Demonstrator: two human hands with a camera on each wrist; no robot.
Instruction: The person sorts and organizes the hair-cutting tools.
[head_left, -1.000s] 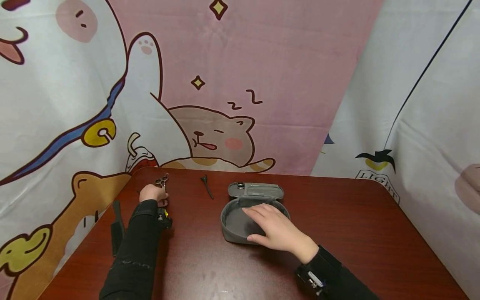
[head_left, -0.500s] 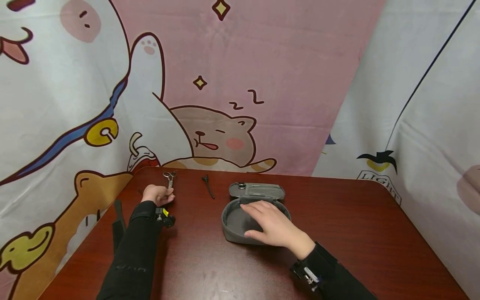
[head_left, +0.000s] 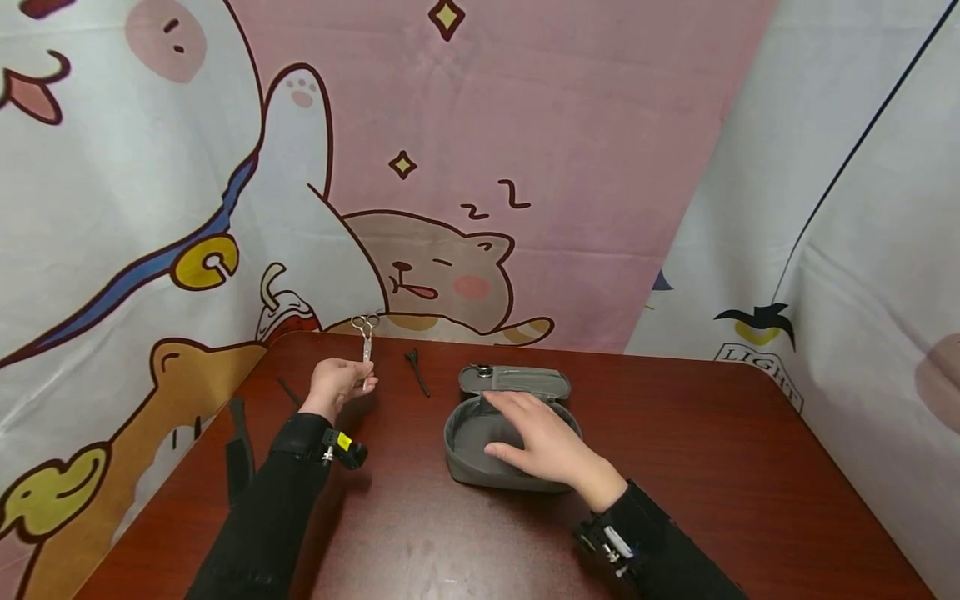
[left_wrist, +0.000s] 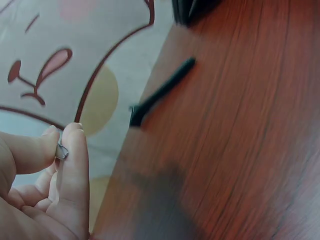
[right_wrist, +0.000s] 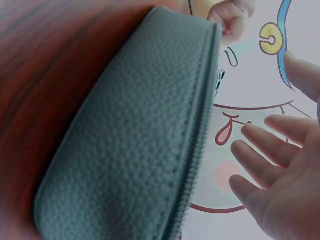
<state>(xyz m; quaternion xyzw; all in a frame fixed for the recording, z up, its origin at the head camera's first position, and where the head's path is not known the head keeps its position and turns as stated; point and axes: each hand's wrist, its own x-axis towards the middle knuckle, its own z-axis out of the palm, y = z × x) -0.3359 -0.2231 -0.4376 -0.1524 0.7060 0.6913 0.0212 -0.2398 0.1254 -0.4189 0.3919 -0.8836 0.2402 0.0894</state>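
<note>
Between thumb and fingers, my left hand (head_left: 339,385) pinches a pair of silver scissors (head_left: 367,342) by the blades, handles pointing up and away. Only the blade tips (left_wrist: 62,151) show past the fingertips in the left wrist view. My right hand (head_left: 551,442) is spread over the grey zippered case (head_left: 480,477), which stands with its lid (head_left: 525,382) folded back. The right wrist view shows the case's pebbled side (right_wrist: 130,130) beside the loosely extended fingers (right_wrist: 260,150). A slim black clip (head_left: 417,372) lies between the left hand and the case.
On the table's left side lie a black strap-like piece (head_left: 238,454) and a thin dark item (head_left: 288,390), partly behind the left hand. The brown wooden table (head_left: 405,517) meets a cartoon-printed cloth (head_left: 577,167) at its far edge.
My left hand has lifted the scissors from the table and moved right, and the handles now rise above the far edge. The right hand has barely shifted over the case.
</note>
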